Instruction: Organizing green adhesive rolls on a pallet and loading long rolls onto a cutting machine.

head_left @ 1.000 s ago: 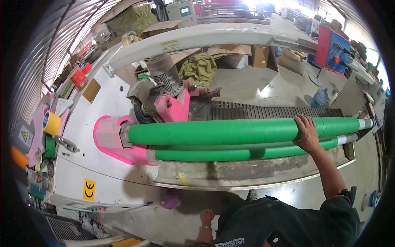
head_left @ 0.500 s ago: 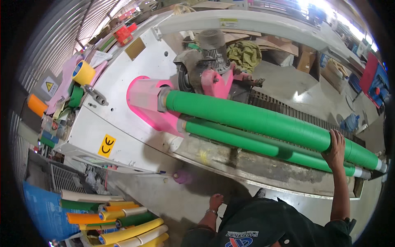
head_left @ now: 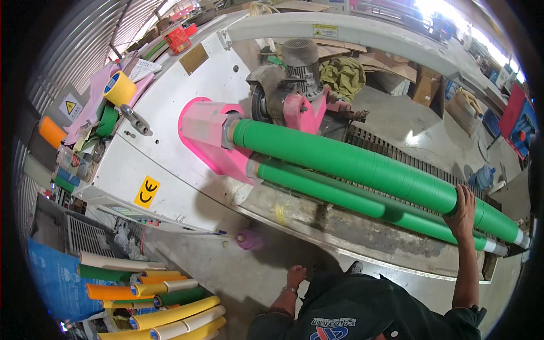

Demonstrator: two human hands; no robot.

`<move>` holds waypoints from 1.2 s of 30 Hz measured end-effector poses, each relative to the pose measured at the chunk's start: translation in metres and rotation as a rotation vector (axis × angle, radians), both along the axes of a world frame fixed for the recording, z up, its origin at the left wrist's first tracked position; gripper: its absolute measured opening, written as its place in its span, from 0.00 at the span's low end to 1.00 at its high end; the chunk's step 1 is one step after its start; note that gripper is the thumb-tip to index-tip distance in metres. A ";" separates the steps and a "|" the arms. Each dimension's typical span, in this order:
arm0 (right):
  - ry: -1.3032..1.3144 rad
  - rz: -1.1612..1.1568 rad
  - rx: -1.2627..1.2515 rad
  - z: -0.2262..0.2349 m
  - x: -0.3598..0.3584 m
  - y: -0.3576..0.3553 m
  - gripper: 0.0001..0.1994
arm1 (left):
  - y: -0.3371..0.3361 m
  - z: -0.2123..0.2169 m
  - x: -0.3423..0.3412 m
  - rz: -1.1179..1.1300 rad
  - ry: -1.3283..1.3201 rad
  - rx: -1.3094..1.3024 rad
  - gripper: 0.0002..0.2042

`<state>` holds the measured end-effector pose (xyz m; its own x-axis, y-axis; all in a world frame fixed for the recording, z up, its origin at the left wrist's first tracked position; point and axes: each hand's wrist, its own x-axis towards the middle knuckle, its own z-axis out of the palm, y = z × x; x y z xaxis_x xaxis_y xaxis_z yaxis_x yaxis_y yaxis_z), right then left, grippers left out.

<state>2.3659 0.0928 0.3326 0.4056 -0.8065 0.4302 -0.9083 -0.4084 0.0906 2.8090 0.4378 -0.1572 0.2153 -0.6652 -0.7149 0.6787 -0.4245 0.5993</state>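
My right hand [head_left: 463,211] lies on the right part of a thick green roll [head_left: 345,165], its fingers curved over the top. Below and alongside it, a thinner green roll [head_left: 340,198] runs nearly parallel. Both rolls sit on shafts that enter a pink housing [head_left: 207,130] on a white machine side [head_left: 153,124]; their far right ends show pale metal. Low in the middle, my left hand [head_left: 296,276] hangs beside my body, away from the rolls. Its fingers are curled in, and no object shows in them.
A grey motor [head_left: 301,62] on a pink bracket stands behind the rolls. Yellow, orange, green and beige rolls [head_left: 175,314] are stacked at the lower left. A purple bottle-like thing [head_left: 247,239] is on the floor. A yellow tape roll [head_left: 119,89] and a metal fitting [head_left: 135,120] rest on the machine.
The view has shifted and turned slightly. My right hand remains on the thick green roll, and my left hand still hangs low with its fingers curled.
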 end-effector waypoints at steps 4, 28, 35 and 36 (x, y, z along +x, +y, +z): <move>0.003 -0.009 -0.012 0.000 -0.007 0.002 0.49 | -0.003 -0.043 -0.001 -0.131 -0.225 0.088 0.16; -0.005 -0.008 0.023 -0.002 0.000 -0.003 0.49 | -0.003 0.015 -0.004 -0.068 -0.164 0.080 0.19; -0.014 -0.002 0.031 0.000 0.006 -0.003 0.47 | -0.001 0.012 -0.002 -0.220 -0.274 0.115 0.15; -0.011 -0.026 0.038 0.000 0.005 -0.003 0.47 | 0.000 0.006 -0.002 -0.171 -0.208 0.090 0.15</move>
